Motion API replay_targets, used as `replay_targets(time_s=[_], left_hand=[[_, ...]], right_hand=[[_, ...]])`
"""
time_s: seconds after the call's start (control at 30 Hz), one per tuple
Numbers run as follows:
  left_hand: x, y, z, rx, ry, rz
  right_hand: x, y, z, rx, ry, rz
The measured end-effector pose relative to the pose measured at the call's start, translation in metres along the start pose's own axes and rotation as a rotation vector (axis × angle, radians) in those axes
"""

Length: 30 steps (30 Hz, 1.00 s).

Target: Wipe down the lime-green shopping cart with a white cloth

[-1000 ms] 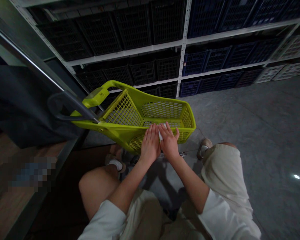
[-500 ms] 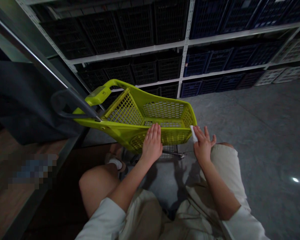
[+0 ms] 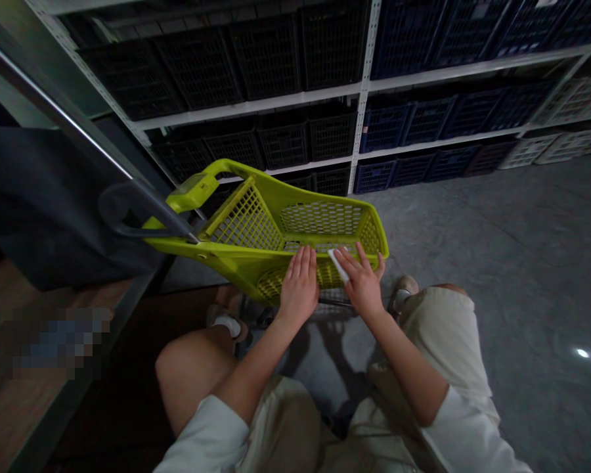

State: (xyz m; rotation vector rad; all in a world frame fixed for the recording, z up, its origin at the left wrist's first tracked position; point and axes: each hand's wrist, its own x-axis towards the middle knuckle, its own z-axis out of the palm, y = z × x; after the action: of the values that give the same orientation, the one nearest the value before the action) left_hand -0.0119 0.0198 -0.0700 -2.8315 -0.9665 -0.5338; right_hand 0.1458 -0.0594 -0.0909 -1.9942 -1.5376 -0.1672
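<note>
A lime-green plastic shopping cart [image 3: 226, 253] stands crosswise in front of me, its basket walls full of holes. My left hand [image 3: 299, 282] lies against the near side, the straight fingers side by side with their tips on the top rim. A small white cloth or tissue [image 3: 339, 265] is under the fingers of my right hand [image 3: 363, 282], pressed on the same rim a little farther right. The outer fingers of that hand are spread. What the thumb of my left hand does is hidden.
White metal shelving [image 3: 362, 121] at the back carries black crates [image 3: 266, 56] and dark blue crates [image 3: 414, 39]. On the left are a wooden-topped table [image 3: 10, 394] and a slanting metal pole [image 3: 64, 105]. My knees flank the cart's near side, above a grey floor [image 3: 536, 263].
My right hand has slid left along the cart's rim with the white cloth, from the front corner towards my left hand. The left hand has stayed nearly in place.
</note>
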Motion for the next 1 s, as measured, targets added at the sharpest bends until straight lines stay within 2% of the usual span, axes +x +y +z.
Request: replay_targets(time_s=[0.17,0.27,0.33,0.43,0.53,0.63,0.7,0.8,0.93,1.0], left_hand=[[0.000,0.000,-0.001,0.005,-0.022,0.006],[0.000,0.001,-0.001,0.006,-0.020,-0.002],[0.000,0.002,-0.001,0.006,-0.013,-0.008],[0.000,0.002,0.000,0.010,-0.012,-0.011],[0.000,0.001,0.002,-0.002,-0.008,-0.002],[0.000,0.001,0.002,-0.019,-0.001,-0.012],[0.000,0.000,0.001,-0.018,-0.002,-0.016],[0.000,0.000,-0.001,-0.018,-0.005,-0.001],[0.001,0.000,-0.001,-0.021,-0.006,-0.001],[0.000,0.000,-0.001,-0.011,-0.013,-0.003]], right_hand=[[-0.029,0.074,-0.008,-0.046,0.113,0.194],[-0.031,0.084,-0.006,-0.047,0.149,0.250],[-0.024,0.067,-0.002,-0.055,0.153,0.249],[-0.005,0.016,0.006,-0.028,0.103,0.192],[0.013,-0.032,0.016,0.072,0.014,0.067],[0.016,-0.049,0.019,0.080,-0.014,0.028],[0.010,-0.039,0.017,0.034,0.003,0.037],[-0.006,-0.002,0.010,-0.030,0.066,0.061],[-0.027,0.058,-0.001,-0.087,0.167,0.198],[-0.032,0.074,-0.004,-0.085,0.193,0.282]])
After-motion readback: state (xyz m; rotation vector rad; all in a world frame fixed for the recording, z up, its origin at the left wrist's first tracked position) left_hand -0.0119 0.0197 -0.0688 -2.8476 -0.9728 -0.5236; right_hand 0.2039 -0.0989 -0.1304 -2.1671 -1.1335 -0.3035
